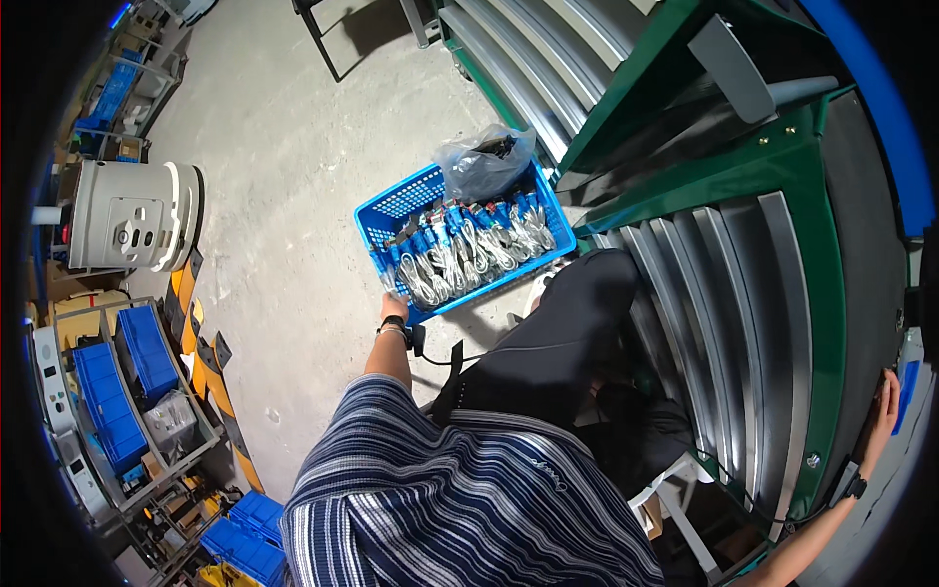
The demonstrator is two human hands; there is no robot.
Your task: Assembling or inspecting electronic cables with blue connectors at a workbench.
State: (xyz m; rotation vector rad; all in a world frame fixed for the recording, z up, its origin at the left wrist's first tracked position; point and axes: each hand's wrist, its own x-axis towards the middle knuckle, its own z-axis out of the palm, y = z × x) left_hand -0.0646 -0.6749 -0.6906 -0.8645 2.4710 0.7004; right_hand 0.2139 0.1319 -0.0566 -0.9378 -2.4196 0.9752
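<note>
Your left hand (pixel 394 305) is at the lower left corner of the blue basket (pixel 401 203), centre of frame, fingers bent in over the corner. It's small and partly hidden there, so you can't tell how tightly it's closed, or if it has the rim or a bagged piece. Black band (pixel 393 321) on that wrist.

Basket sits on the pale floor (pixel 274 293), slightly tilted in view, perforated walls. Inside: a row of cable bundles (pixel 453 266), white-grey loops toward you, blue parts at the far ends. Clear plastic bag (pixel 479 168) with something dark in it at the basket's upper right corner.

Your right hand (pixel 887 401) is at the far right edge of frame, fingers fairly straight, just beside a blue strip (pixel 908 389) and the black surface (pixel 861 225). Can't tell if it has hold of anything; the palm side is hidden. Dark watch (pixel 857 485) on that wrist.

Right of the basket: green frame (pixel 831 323) with grey metal rollers (pixel 719 284). Left side of frame: off-white machine (pixel 132 215), yellow-black strip (pixel 230 416), blue bins (pixel 106 403) on a rack, lower left.
</note>
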